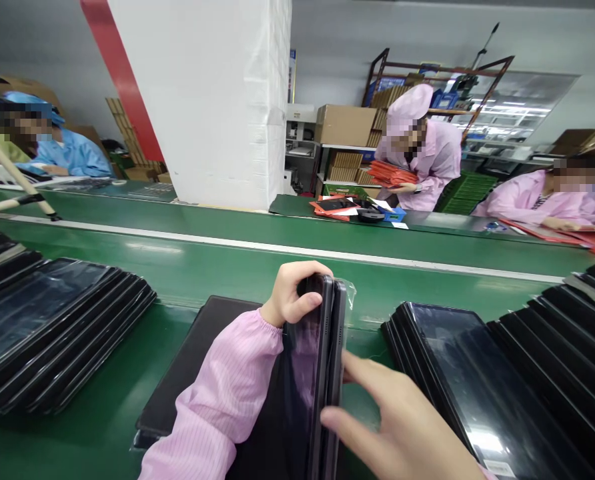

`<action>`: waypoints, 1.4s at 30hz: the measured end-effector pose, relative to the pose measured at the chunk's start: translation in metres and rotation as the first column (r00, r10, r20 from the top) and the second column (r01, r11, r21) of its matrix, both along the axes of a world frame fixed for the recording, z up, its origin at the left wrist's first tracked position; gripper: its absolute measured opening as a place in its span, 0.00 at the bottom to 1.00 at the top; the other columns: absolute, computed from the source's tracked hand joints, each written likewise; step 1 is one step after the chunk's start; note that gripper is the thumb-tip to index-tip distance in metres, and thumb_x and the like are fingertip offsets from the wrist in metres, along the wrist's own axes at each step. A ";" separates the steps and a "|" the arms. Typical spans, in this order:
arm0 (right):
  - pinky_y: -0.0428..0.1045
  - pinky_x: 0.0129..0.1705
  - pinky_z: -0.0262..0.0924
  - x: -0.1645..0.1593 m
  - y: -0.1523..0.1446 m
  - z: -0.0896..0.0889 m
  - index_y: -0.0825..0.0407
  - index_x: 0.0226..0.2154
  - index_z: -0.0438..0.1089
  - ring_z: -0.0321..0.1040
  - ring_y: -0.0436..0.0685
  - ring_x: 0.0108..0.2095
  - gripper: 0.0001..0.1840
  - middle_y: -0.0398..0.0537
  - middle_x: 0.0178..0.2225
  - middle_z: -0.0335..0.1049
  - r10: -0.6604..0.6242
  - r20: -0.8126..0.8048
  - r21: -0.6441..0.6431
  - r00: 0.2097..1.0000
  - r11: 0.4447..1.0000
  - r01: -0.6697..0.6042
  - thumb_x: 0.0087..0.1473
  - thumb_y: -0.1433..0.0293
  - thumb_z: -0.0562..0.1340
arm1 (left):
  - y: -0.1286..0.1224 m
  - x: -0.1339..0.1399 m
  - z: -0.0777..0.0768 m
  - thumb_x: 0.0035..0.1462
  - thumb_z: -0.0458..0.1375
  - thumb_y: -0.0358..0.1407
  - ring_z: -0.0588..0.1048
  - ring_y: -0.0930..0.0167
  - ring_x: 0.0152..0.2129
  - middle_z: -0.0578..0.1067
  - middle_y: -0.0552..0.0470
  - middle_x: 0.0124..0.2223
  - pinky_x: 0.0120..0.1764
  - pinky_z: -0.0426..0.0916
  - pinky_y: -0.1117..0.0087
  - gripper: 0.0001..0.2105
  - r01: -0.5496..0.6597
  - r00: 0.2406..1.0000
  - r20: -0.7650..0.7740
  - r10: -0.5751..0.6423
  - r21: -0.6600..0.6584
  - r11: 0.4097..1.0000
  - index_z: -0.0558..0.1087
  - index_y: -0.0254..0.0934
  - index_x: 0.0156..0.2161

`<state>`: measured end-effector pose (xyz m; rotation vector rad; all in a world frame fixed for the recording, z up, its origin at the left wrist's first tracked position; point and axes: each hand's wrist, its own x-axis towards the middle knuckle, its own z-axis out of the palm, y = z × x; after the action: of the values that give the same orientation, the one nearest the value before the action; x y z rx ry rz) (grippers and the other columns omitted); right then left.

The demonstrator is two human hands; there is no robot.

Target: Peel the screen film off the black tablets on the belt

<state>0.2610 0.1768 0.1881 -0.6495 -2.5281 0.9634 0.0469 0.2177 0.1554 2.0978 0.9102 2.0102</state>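
Observation:
Two dark tablets stand on edge side by side, one speaker-grilled edge each facing me. My left hand grips them near the upper end, with its thumb on the glossy left screen. Clear film shows along the right tablet's far corner. At the lower right, my right hand has thumb and fingers spread. Its thumb tip overlaps the tablets' near edges and its index fingertip is at the right side; whether it presses on them I cannot tell. Beneath my left forearm lies a flat black panel on the green surface.
Fanned stacks of film-covered tablets lie at left and right. A white strip runs across the green bench. Beyond it, a standing co-worker holds orange sheets; others sit at both sides. A white pillar rises behind.

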 end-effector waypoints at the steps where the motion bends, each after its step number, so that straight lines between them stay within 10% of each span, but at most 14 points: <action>1: 0.52 0.40 0.70 -0.002 0.002 -0.002 0.48 0.52 0.69 0.74 0.59 0.35 0.20 0.45 0.36 0.76 -0.060 -0.105 -0.006 0.993 0.998 0.059 0.56 0.70 0.62 | -0.001 0.002 0.001 0.58 0.50 0.59 0.75 0.66 0.24 0.77 0.47 0.28 0.29 0.68 0.67 0.26 -0.003 1.000 -0.016 0.003 0.007 1.000 0.74 0.35 0.33; 6: 0.48 0.36 0.71 -0.014 0.011 -0.013 0.52 0.51 0.70 0.73 0.55 0.31 0.16 0.45 0.33 0.75 -0.271 -0.511 -0.128 0.816 0.962 0.240 0.60 0.68 0.60 | -0.005 0.019 0.007 0.59 0.49 0.57 0.75 0.67 0.23 0.77 0.46 0.28 0.28 0.68 0.66 0.25 -0.013 0.992 -0.127 0.020 0.061 0.998 0.73 0.36 0.34; 15: 0.52 0.46 0.71 -0.032 0.007 -0.026 0.47 0.46 0.79 0.76 0.61 0.43 0.17 0.49 0.41 0.80 -0.435 -0.669 -0.253 0.603 0.896 0.366 0.67 0.61 0.56 | -0.004 0.024 0.007 0.59 0.50 0.57 0.73 0.68 0.21 0.76 0.48 0.26 0.26 0.67 0.68 0.25 -0.030 0.990 -0.137 0.038 0.062 0.998 0.73 0.35 0.33; 21: 0.56 0.58 0.62 -0.026 0.008 -0.035 0.40 0.54 0.74 0.70 0.60 0.52 0.17 0.46 0.51 0.75 -0.359 -0.687 -0.316 0.632 0.931 0.185 0.68 0.65 0.55 | -0.004 0.022 0.007 0.59 0.49 0.57 0.73 0.68 0.21 0.76 0.48 0.26 0.26 0.67 0.69 0.25 0.022 0.992 -0.122 -0.017 0.042 0.999 0.72 0.35 0.33; 33: 0.46 0.34 0.70 -0.025 0.006 -0.013 0.47 0.45 0.79 0.75 0.55 0.31 0.14 0.45 0.34 0.78 -0.350 -0.638 -0.107 0.685 0.922 0.371 0.60 0.72 0.61 | -0.006 0.027 0.009 0.60 0.47 0.57 0.71 0.69 0.19 0.75 0.49 0.25 0.24 0.64 0.68 0.25 -0.059 0.980 -0.183 0.079 0.114 0.992 0.71 0.36 0.33; 42: 0.54 0.53 0.66 -0.035 0.010 -0.033 0.44 0.52 0.75 0.74 0.60 0.48 0.18 0.48 0.46 0.77 -0.373 -0.679 -0.217 0.633 0.925 0.312 0.70 0.64 0.51 | 0.003 0.020 0.003 0.60 0.48 0.57 0.74 0.68 0.22 0.75 0.48 0.26 0.27 0.67 0.68 0.26 -0.014 0.990 -0.140 0.019 0.040 0.999 0.72 0.35 0.33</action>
<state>0.2257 0.1873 0.1550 -0.5962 -1.6059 0.9366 0.0666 0.2202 0.1579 2.2848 0.9192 1.9230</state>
